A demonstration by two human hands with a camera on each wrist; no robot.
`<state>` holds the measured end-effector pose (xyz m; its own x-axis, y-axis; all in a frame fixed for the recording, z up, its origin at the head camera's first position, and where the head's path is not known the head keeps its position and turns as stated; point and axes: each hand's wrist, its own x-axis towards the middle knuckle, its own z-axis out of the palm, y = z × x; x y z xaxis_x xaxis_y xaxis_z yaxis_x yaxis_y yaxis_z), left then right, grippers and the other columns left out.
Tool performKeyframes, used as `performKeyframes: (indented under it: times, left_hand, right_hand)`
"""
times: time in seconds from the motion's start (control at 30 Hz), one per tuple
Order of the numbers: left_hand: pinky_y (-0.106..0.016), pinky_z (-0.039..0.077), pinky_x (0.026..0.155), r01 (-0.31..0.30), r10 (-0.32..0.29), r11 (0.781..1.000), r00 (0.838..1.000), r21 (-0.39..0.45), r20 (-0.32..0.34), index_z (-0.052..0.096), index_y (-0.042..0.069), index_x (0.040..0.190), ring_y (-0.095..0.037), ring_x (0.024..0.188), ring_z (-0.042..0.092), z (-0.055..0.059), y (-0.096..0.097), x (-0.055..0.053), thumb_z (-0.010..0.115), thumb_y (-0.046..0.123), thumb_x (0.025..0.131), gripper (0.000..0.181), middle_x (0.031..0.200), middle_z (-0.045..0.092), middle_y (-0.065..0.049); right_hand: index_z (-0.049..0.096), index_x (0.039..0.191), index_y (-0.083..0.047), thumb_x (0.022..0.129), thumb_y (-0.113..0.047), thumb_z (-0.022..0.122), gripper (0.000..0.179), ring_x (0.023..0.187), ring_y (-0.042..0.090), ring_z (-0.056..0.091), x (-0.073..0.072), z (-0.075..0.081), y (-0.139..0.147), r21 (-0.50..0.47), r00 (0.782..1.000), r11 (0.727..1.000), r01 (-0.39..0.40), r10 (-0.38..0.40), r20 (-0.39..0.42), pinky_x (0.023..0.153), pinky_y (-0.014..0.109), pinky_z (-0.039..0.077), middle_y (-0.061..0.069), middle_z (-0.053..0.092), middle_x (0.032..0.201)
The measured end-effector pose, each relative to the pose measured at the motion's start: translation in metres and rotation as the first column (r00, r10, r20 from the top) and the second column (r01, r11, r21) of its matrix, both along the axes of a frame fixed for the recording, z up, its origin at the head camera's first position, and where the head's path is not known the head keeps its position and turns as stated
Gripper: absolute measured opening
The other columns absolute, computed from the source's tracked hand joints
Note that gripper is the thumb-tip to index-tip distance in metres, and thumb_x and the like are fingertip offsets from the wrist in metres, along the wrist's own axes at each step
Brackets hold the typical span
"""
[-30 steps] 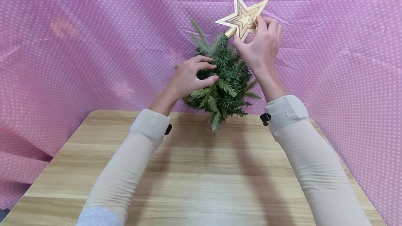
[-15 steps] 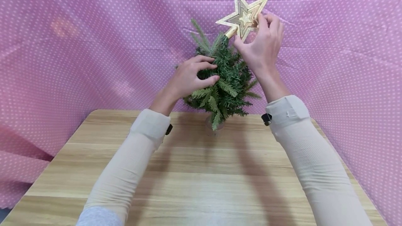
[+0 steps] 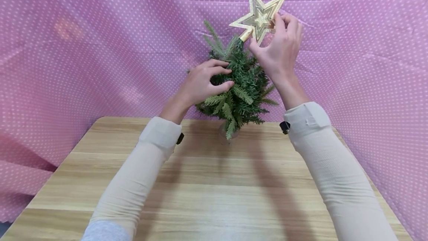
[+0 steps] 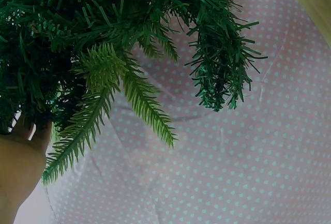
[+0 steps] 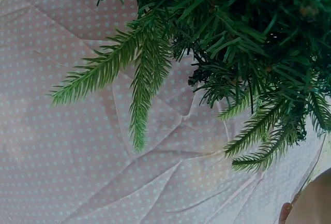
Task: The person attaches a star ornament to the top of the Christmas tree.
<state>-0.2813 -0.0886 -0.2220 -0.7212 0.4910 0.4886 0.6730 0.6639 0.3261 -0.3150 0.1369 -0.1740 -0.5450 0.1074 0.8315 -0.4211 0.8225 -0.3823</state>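
A small artificial Christmas tree [image 3: 249,75] stands at the far side of the table, with a gold star topper [image 3: 261,18] tilted to the right at its tip. My right hand [image 3: 282,49] pinches the star's lower right edge between thumb and fingers. On the tree's left side, my left hand [image 3: 198,81] grips the branches with thumb and fingers curved. Green branches [image 4: 139,12] fill the top of the left wrist view, where part of the left hand [image 4: 20,167] reaches in among them. In the right wrist view, the right hand [image 5: 313,203] shows only at the lower right corner.
The tree's pale, see-through base [image 3: 224,131] sits on a wooden table [image 3: 217,196]. Close behind the table hangs a pink dotted cloth [image 3: 117,47], which also lines both sides.
The star has shifted slightly upward and turned a little, together with the right hand. My left hand and the tree have hardly moved.
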Motion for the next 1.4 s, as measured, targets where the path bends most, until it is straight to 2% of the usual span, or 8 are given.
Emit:
performKeyframes:
  times: [0.5,0.8,1.07,1.4]
  left_hand:
    - [-0.053,0.034,0.113,0.012,-0.012,1.000,1.000,0.009,-0.006,0.069,0.016,0.132,-0.024,0.137,0.046,0.0003,0.0005,-0.0009,0.063,0.052,0.095,0.051,0.147,0.054,-0.002]
    - [-0.052,0.033,0.114,0.006,-0.006,1.000,1.000,0.006,0.005,0.069,0.016,0.132,-0.024,0.138,0.045,0.0009,0.0000,-0.0012,0.062,0.052,0.095,0.052,0.147,0.053,-0.002]
    - [-0.050,0.034,0.115,0.016,-0.016,1.000,1.000,-0.002,-0.006,0.069,0.015,0.132,-0.025,0.138,0.046,0.0010,-0.0004,-0.0027,0.062,0.051,0.096,0.051,0.147,0.054,-0.003]
    - [-0.051,0.034,0.114,0.013,-0.013,1.000,1.000,-0.006,-0.006,0.069,0.016,0.132,-0.025,0.138,0.045,0.0006,-0.0005,-0.0020,0.062,0.051,0.096,0.051,0.147,0.054,-0.002]
  right_hand:
    - [0.057,0.139,-0.004,0.083,-0.035,0.080,0.068,0.130,0.020,0.039,-0.0012,-0.0004,0.0004,-0.009,1.000,1.000,-0.012,0.011,-0.023,0.113,0.022,0.021,0.011,0.052,0.135]
    - [0.055,0.140,-0.001,0.083,-0.031,0.080,0.069,0.127,0.023,0.040,-0.0035,-0.0018,-0.0006,0.000,0.998,1.000,-0.026,0.026,-0.058,0.112,0.023,0.024,0.013,0.052,0.134]
    - [0.058,0.135,0.001,0.082,-0.026,0.080,0.063,0.124,0.025,0.042,-0.0037,-0.0005,-0.0017,0.050,0.994,0.998,-0.024,0.029,-0.103,0.110,0.026,0.025,0.015,0.054,0.129]
    - [0.056,0.138,0.002,0.082,-0.022,0.079,0.065,0.120,0.027,0.043,-0.0032,-0.0002,-0.0013,0.062,0.992,0.997,-0.035,0.042,-0.118,0.110,0.027,0.026,0.016,0.054,0.127]
